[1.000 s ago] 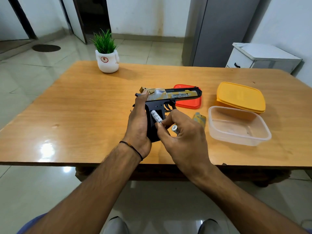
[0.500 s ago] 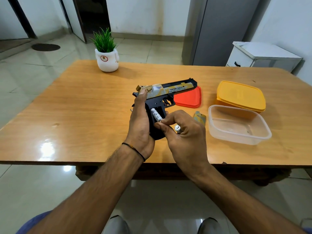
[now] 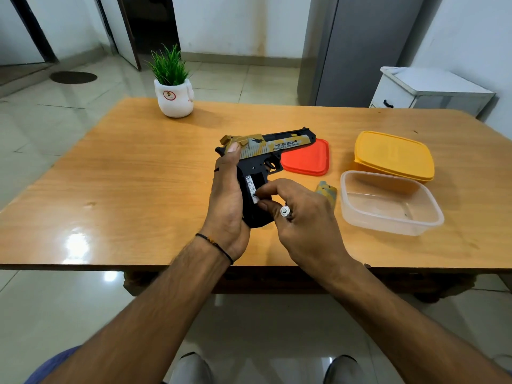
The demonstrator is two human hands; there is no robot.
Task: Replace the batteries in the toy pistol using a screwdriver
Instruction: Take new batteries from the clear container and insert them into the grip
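The left grip [image 3: 227, 195] clasps the toy pistol [image 3: 277, 146] by its handle above the table [image 3: 138, 176]. The right grip [image 3: 302, 217] pinches a battery [image 3: 251, 188] into the handle, a second battery [image 3: 285, 211] seemingly tucked between its fingers. The pistol looks like light, stiff plastic; the smooth batteries may slip.

toy pistol [image 3: 279, 146] slide | reads "DESERT EAGLE" | smaller line unreadable

Left hand [image 3: 225, 198] grips toy pistol [image 3: 273, 146]; right hand [image 3: 302, 217] pinches battery [image 3: 251, 188] at grip, holds second battery [image 3: 285, 211].
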